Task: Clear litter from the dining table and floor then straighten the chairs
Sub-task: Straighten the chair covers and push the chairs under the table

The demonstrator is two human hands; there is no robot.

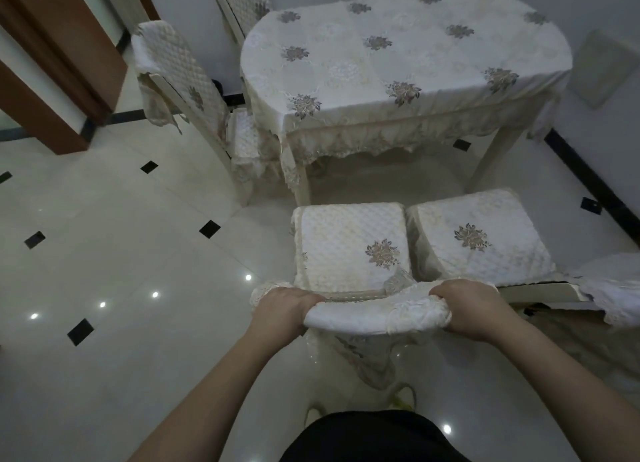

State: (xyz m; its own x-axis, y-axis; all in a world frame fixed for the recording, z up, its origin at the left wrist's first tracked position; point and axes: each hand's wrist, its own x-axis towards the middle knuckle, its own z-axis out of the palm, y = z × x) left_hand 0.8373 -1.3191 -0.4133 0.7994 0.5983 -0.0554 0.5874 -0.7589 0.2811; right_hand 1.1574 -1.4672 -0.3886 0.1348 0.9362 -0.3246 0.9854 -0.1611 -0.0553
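— What are the fingers doing?

— Both sets are curled tight over the covered top rail of the near chair (349, 253). The left hand (282, 307) clamps the rail's left end, the right hand (467, 309) its right end, with the white cloth cover bunched under each grip.

— And the chair itself?

— Its quilted seat faces the worktop (398, 56) but stands back from it, not tucked under. A second chair (481, 240) sits just beside it on the right, their seats nearly touching, likewise pulled out.

— Other chairs?

— One at the worktop's left side (180, 77), its seat partly under the hanging lace edge, and another behind it at the far left corner (242, 8); a further back shows at the top edge, mostly cut off.

— Any litter?

— The flowered tablecloth shows nothing lying on it, and the glossy tiled floor (121, 253) carries only dark diamond insets and light reflections. Under the worktop it is too dim to tell.
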